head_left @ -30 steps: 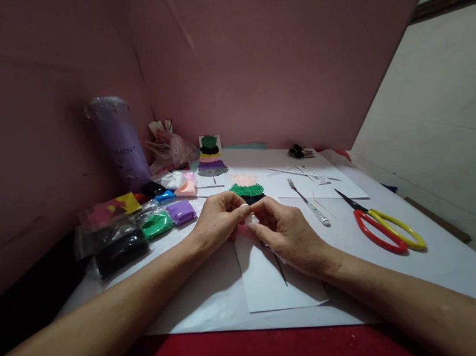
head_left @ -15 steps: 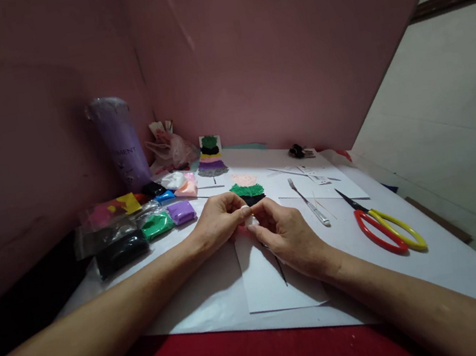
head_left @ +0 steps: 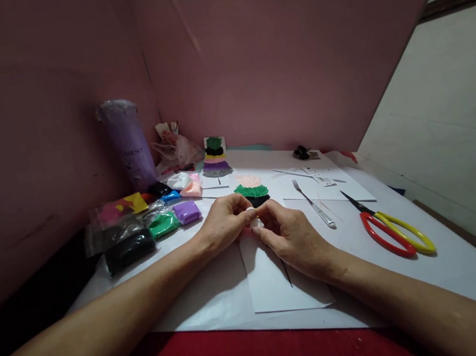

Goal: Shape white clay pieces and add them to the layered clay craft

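A small white clay lump, judged soft, light and easily deformed, is pinched between the fingertips of the left hand and right hand above the white card on the bench.

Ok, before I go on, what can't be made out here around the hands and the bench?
- Small white piece: head view, pinched between left hand and right hand; fingers cover most of it, so its shape is unclear.
- White card: its top edge and dark line run under the hands.
- Purple cup: lettering too small and dim to read.
- Black bag: contents lost in shadow.
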The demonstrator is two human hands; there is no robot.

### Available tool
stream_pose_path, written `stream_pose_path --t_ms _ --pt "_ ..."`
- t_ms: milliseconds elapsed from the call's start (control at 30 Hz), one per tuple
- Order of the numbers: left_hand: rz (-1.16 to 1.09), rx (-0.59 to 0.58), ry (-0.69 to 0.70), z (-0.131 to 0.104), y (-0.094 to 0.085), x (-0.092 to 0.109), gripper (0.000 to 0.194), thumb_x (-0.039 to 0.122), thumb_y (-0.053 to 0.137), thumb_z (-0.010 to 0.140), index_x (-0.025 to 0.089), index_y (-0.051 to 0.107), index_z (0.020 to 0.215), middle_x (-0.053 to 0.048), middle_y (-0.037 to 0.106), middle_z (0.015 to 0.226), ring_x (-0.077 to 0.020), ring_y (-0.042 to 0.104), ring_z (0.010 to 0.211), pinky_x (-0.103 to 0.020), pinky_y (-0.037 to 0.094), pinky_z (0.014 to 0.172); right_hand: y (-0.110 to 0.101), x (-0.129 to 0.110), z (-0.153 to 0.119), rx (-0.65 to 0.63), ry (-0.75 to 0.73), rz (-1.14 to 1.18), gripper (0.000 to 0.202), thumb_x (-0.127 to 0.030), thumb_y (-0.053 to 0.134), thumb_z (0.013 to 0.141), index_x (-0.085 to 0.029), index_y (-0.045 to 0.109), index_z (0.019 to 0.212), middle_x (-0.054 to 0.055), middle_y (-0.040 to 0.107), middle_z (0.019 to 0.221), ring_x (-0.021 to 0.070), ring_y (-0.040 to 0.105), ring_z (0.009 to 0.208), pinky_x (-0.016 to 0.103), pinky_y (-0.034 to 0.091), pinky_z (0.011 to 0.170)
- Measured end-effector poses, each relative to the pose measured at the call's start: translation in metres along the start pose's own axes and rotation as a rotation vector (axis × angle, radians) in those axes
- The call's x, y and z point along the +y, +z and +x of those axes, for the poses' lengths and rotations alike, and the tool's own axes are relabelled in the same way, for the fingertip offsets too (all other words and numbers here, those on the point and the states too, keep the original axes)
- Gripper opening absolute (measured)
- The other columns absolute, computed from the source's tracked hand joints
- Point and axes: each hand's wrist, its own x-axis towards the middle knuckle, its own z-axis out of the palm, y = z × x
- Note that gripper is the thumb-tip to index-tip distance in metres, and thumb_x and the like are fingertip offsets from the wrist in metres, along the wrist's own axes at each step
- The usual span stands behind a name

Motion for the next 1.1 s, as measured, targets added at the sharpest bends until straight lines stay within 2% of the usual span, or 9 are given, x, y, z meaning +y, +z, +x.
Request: stream_pose_path --t_ms 333,533,733,1100 --pt "-0.015 0.015 0.018 0.0002 0.001 -0.0012 0.023 0.036 0.065 0.072 0.015 0.056 0.07 0.004 0.052 0.053 -0.0076 0.044 0.043 -0.018 0.033 0.04 0.0006 0.0002 -0.0001 -0.006 0.001 0.006 0.005 -0.016 0.053 0.083 -0.019 0.055 0.086 -0.001 0.054 0.067 0.015 0.049 0.06 0.026 0.038 0.056" --pt "-0.057 0.029 0.002 -0.002 0.0019 0.0048 0.019 0.032 0.064 0.072 0.015 0.056 0.072 0.003 0.055 0.055 -0.0076 0.045 0.043 -0.018 0.033 0.039 0.0008 -0.002 0.0 0.056 0.04 0.069 0.002 -0.019 0.056 0.084 -0.018 0.058 0.085 0.0 0.06 0.069 0.0145 0.052 0.06 0.026 0.04 0.057" --pt "-0.124 0.065 0.079 -0.0008 0.0015 0.006 0.014 0.027 0.064 0.071 0.014 0.057 0.069 0.002 0.057 0.058 -0.009 0.051 0.052 -0.018 0.037 0.046 0.0021 -0.0021 0.0003 0.115 0.068 0.21 0.009 -0.026 0.058 0.086 -0.018 0.061 0.087 0.003 0.065 0.072 0.0152 0.058 0.061 0.025 0.043 0.054" --pt "-0.143 0.051 0.11 -0.0003 0.0007 0.0035 0.019 0.032 0.064 0.073 0.014 0.057 0.071 0.002 0.058 0.063 -0.0097 0.053 0.059 -0.02 0.039 0.053 0.0014 -0.0031 0.0007 0.146 0.079 0.212 0.01 -0.027 0.06 0.085 -0.018 0.062 0.085 0.002 0.064 0.067 0.015 0.056 0.059 0.026 0.043 0.051"
